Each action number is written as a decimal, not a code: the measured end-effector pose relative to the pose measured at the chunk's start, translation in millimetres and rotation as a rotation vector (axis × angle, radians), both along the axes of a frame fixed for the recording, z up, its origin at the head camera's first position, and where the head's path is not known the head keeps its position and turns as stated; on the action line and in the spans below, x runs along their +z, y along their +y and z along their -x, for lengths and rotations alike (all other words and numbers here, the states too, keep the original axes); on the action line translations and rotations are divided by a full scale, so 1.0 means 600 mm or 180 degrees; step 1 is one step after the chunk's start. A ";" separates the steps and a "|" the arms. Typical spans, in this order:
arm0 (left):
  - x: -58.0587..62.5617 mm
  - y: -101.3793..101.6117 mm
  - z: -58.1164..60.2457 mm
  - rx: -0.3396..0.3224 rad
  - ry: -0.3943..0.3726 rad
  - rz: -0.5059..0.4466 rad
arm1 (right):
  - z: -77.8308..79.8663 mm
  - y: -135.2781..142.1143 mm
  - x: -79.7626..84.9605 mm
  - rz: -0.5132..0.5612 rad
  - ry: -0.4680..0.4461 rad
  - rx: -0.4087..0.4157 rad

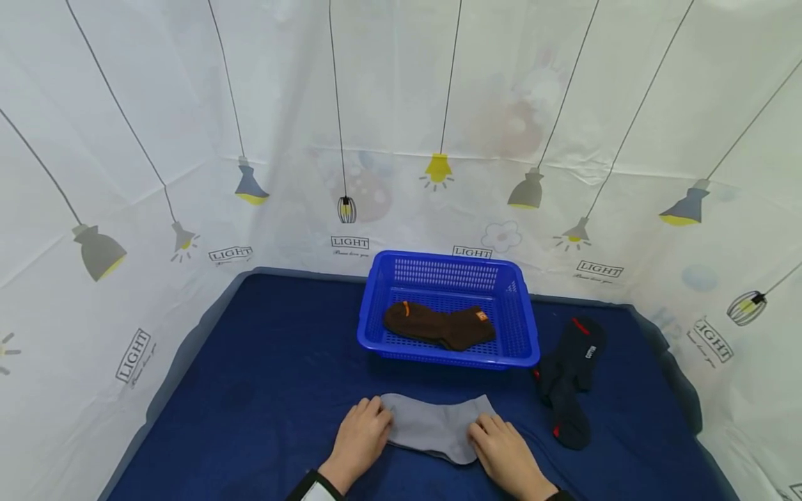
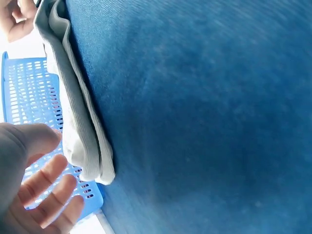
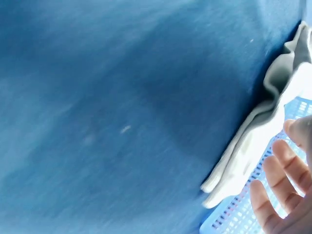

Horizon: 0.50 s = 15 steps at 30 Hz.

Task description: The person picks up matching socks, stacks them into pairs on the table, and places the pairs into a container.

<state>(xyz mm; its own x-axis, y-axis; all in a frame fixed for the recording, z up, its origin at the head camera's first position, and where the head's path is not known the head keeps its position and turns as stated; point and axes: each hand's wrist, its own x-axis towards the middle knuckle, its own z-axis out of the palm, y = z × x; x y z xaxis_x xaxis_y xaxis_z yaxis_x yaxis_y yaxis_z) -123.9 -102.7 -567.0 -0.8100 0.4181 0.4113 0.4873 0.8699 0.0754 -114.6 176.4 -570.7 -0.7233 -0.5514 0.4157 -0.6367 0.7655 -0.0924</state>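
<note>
A pair of grey socks (image 1: 432,426), one on the other, lies flat on the dark blue cloth in front of me. At its left end is my left hand (image 1: 362,435), fingertips right at the edge. My right hand (image 1: 506,454) is over the opposite end. Seen from the left wrist, the left thumb and fingers (image 2: 56,190) are loosely bent and spread beside the socks (image 2: 80,117), pinching nothing. The right wrist view likewise has the right fingers (image 3: 278,178) parted, close to the layered fabric of the socks (image 3: 243,161).
Behind the grey socks stands a blue plastic basket (image 1: 447,358) with brown socks (image 1: 438,325) inside. Black socks with red marks (image 1: 571,372) lie to its right. A white curtain (image 1: 401,83) printed with lamps encloses the blue-covered table (image 1: 263,390) at the back and sides.
</note>
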 end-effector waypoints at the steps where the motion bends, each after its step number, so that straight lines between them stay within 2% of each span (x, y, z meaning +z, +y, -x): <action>1: 0.000 0.002 0.001 -0.0040 0.0035 -0.0033 | 0.001 -0.005 0.000 0.0029 0.0039 0.0045; 8: -0.005 0.006 0.005 -0.0167 0.0006 0.0015 | 0.005 -0.026 -0.015 0.0020 -0.0098 0.0141; 15: -0.008 0.005 0.010 -0.0106 -0.0334 0.0149 | 0.005 -0.027 -0.024 -0.0027 -0.0344 0.0058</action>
<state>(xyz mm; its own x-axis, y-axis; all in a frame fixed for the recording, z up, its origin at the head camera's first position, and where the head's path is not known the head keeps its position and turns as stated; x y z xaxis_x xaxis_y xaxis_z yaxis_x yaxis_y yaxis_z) -130.1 -100.0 -571.6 -0.8330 0.4622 0.3042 0.5075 0.8572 0.0872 -117.4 160.0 -585.3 -0.7535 -0.5680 0.3310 -0.6372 0.7550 -0.1548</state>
